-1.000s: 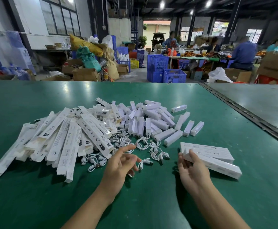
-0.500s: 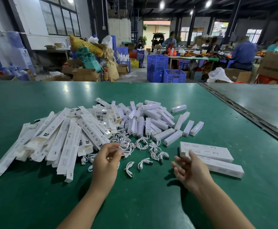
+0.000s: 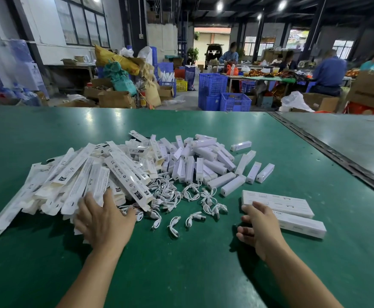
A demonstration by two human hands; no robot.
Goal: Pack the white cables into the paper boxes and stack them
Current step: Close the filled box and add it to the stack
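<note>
Pressing flat boxes (image 3: 70,181) at nine o'clock, your left hand (image 3: 106,218) spreads its fingers — your right hand (image 3: 259,227), fingers loose, lies beside packed boxes (image 3: 279,202) at three.

A green table top (image 3: 181,274) fills the foreground, joined along a dark seam (image 3: 328,156) to a second green table (image 3: 348,138) at the right. Beyond the far edge stand blue plastic crates (image 3: 212,85), open cardboard boxes (image 3: 115,99), a yellow sack (image 3: 115,60) lying over a green sack (image 3: 121,81), and a white plastic bag (image 3: 295,101). Further back, several people sit at a cluttered work table (image 3: 270,79), one in a blue top (image 3: 329,73). Tall windows (image 3: 81,21) line the left wall, and a dark vehicle (image 3: 214,53) stands at the open doorway.
</note>
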